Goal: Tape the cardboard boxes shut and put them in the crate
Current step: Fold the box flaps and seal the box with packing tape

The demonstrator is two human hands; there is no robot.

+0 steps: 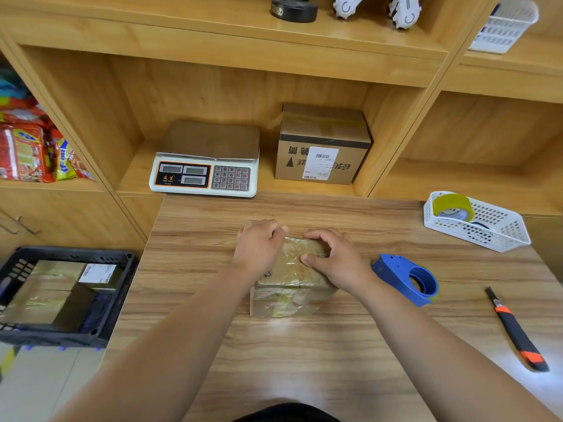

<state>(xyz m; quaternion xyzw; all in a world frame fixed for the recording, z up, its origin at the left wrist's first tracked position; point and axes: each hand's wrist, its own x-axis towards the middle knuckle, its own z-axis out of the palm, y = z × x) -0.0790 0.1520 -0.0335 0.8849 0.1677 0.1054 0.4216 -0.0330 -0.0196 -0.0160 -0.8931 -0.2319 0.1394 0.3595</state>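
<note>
A small cardboard box (289, 295), glossy with clear tape, stands in the middle of the wooden table (304, 360). My left hand (259, 246) grips its far left top edge, fingers curled over it. My right hand (333, 258) lies on the top right, its thumb pressing the tape and its fingers bent over the far edge. A blue tape dispenser (406, 278) lies just right of the box. The black crate (65, 295) sits low at the left and holds a taped box (45, 292) with a white label. Another labelled cardboard box (321, 147) stands in the shelf niche.
A weighing scale (205, 164) sits in the niche behind the table. A white basket (476, 222) with a yellow tape roll (452, 207) is at the right rear. An orange and black utility knife (516, 330) lies near the right edge. Snack packets (33, 150) fill the left shelf.
</note>
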